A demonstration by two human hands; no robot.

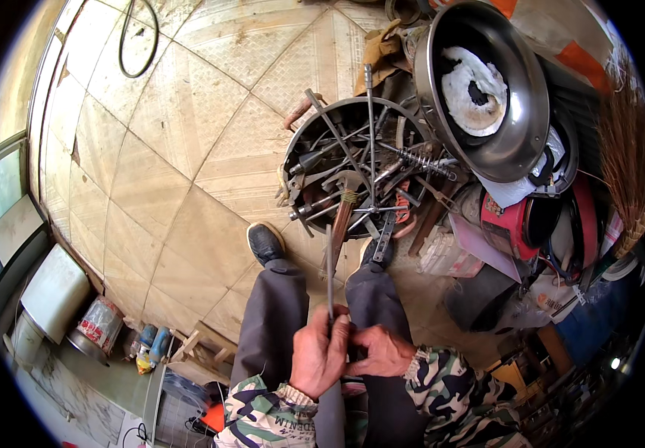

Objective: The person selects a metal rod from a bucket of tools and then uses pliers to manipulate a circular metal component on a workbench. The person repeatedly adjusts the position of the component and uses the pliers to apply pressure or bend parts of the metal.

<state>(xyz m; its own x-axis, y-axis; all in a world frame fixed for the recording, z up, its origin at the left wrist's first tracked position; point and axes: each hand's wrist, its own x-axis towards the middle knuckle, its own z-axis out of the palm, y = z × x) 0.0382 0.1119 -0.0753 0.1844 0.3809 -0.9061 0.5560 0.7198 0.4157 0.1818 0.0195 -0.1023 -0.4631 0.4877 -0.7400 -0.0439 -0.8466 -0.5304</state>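
- Metal rod [330, 272]: thin, grey, straight; one is held, its upper end pointing toward the tool tub [359, 168].
- Left hand [319, 352]: fingers [337, 328] clamped around the rod's lower end, below the tool tub.
- Right hand [383, 351]: fingers curled together just beside the rod's base; whether they touch the rod cannot be determined.
- Tool tub: one round, dark container on the tiled floor [173, 149], filled with many tangled tools, too many to count.
- Steel basin [486, 89]: one, tilted, right of the tub.
- Shoes: two visible, below the tub.

Tool-filled round tub [315, 134] beside a steel basin [516, 149], broom [624, 157], paint can [98, 325]
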